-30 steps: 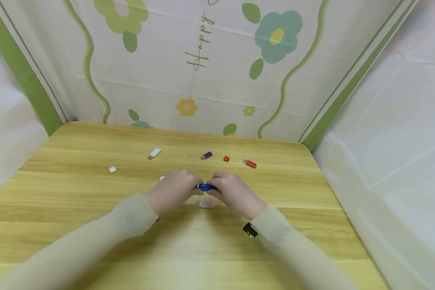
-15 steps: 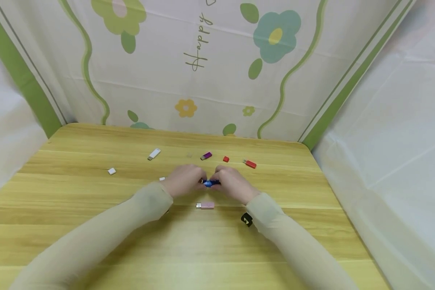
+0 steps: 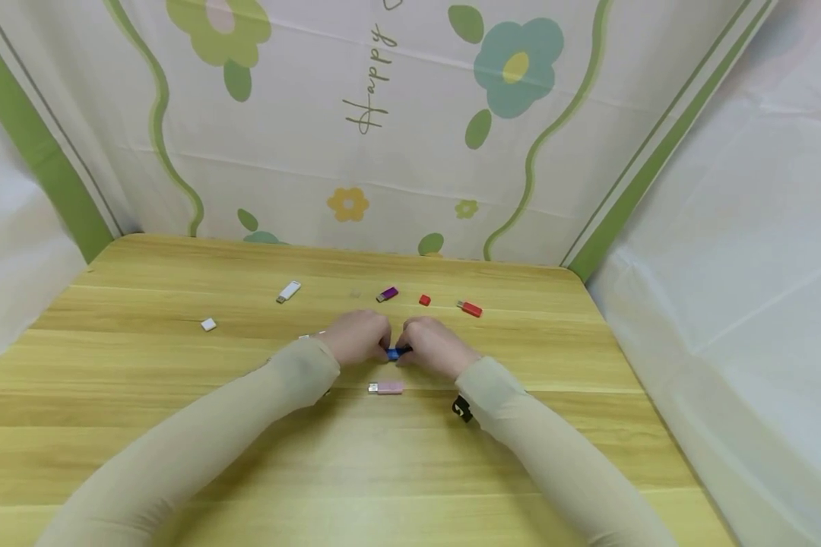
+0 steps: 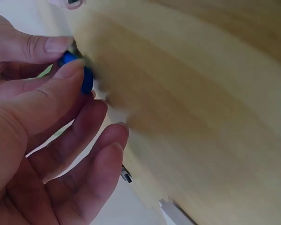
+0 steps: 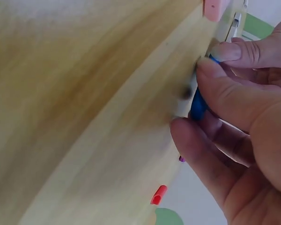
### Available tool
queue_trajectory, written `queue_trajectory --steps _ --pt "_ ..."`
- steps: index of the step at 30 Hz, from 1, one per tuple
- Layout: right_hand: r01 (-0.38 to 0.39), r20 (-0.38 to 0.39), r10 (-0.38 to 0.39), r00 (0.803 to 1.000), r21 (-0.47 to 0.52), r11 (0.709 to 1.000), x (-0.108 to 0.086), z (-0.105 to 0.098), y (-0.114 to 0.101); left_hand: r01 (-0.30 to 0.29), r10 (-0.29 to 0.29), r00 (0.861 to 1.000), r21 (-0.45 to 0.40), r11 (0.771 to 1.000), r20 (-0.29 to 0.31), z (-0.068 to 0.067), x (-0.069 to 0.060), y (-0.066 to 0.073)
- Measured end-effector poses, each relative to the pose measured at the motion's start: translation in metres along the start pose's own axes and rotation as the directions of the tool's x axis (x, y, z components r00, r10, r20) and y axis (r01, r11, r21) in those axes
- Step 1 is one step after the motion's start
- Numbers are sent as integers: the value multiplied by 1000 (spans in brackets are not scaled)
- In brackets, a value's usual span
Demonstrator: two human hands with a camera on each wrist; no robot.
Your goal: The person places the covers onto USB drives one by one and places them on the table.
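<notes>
Blue piece (image 3: 394,354) — between left grip (image 3: 359,337), right grip (image 3: 435,347)

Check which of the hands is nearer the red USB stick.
Right. The right hand is on the person's side of the red USB stick, slightly left of it; the left hand is too, but farther left.

The wood-grain table (image 3: 383,471) is bearing several small items. Along its far part, left to right, a white USB stick (image 3: 289,292), a purple USB stick (image 3: 388,294), a red cap (image 3: 425,300) and a red USB stick (image 3: 471,309) are lying apart. A small white piece (image 3: 208,325) is lying farther left. A pink USB stick (image 3: 389,388) is lying nearer, around mid-table.
</notes>
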State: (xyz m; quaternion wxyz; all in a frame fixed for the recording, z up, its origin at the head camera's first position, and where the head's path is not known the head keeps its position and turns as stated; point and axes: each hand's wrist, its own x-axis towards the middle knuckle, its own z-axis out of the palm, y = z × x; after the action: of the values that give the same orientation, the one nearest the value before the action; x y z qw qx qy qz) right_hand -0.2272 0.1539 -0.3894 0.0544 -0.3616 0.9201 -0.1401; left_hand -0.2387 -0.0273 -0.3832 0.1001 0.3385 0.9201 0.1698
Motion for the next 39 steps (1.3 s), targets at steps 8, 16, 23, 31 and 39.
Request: queue_trajectory --steps 8,16,23,31,39 --pt "-30 24 29 999 21 999 4 5 -4 8 -8 1000 7 1000 -8 -1 -1 1" --pt "-73 17 73 997 23 997 4 5 -11 14 -14 1000 45 999 -1 -2 -4 5" --pt "-98 21 97 995 55 994 3 1 -15 16 -16 1000 63 998 -2 -2 -2 7" --pt "-108 27 107 994 42 993 1 -1 -17 14 -13 1000 50 999 -18 2 -2 6" --pt "-126 58 123 991 65 990 0 -1 -18 -37 37 999 12 999 -18 6 -1 -4"
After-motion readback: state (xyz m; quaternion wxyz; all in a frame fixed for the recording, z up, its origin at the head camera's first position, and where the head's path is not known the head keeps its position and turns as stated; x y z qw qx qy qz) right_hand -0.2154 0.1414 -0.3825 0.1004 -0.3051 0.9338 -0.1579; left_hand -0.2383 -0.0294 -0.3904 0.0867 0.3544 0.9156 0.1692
